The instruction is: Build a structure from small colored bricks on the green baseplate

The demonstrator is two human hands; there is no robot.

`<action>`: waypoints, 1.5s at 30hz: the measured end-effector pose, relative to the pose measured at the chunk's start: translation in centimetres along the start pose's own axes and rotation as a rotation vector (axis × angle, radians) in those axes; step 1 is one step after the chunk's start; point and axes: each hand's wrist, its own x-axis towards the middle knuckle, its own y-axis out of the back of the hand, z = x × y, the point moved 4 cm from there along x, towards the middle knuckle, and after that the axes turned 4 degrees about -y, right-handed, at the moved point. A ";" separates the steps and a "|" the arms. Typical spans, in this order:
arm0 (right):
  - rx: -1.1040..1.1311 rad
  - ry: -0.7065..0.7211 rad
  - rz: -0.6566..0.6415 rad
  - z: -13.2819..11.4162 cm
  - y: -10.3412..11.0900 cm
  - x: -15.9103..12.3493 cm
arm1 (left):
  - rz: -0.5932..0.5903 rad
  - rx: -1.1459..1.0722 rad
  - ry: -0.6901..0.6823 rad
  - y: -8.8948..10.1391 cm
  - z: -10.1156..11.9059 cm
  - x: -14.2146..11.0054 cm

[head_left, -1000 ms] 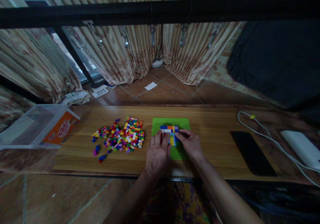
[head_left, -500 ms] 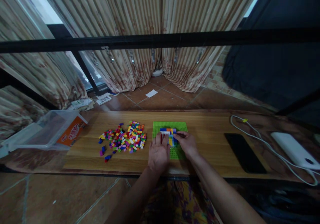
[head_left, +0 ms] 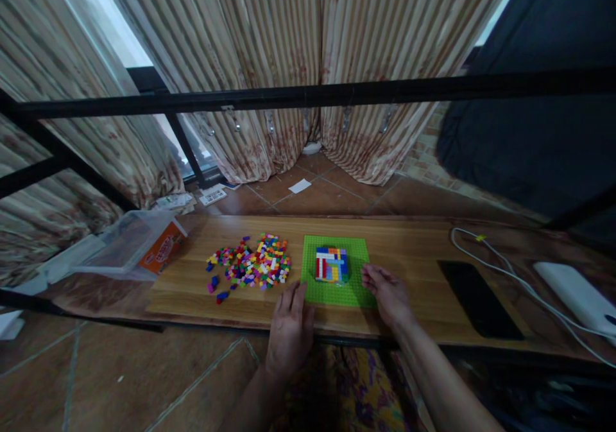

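Starting at the far left, we're seeing a clear plastic bin (head_left: 113,246) lying by the table's left end, its orange label (head_left: 163,249) facing our way. Next along, a spread of small multicoloured bricks (head_left: 260,265) is covering the left part of the wood-grain table (head_left: 414,246), with a few stray bricks (head_left: 215,282) lying just apart on its near-left side.

Now to our left hand (head_left: 289,329): it's hovering or resting at the left edge of the green studded baseplate (head_left: 356,249), fingers slightly parted and reaching forward, and we're seeing nothing in them. On the baseplate, around the middle, the blocky brick build (head_left: 332,266) is sitting in full view, showing red and white on the left, blue, yellow and light blue further right.

Over at the baseplate's right edge, our right hand (head_left: 389,294) is curling in, fingers bunched narrow just beside the build's right side; whether they're pinching a brick, we cannot tell. Further right, a black smartphone (head_left: 479,297) is lying flat, a white cable (head_left: 510,271) is looping behind it, and a white device (head_left: 572,291) is sitting at the far right.
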 end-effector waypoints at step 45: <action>-1.315 0.716 -0.668 4.8 -20.7 -2.6 | 0.253 0.150 0.423 3.2 -14.4 3.8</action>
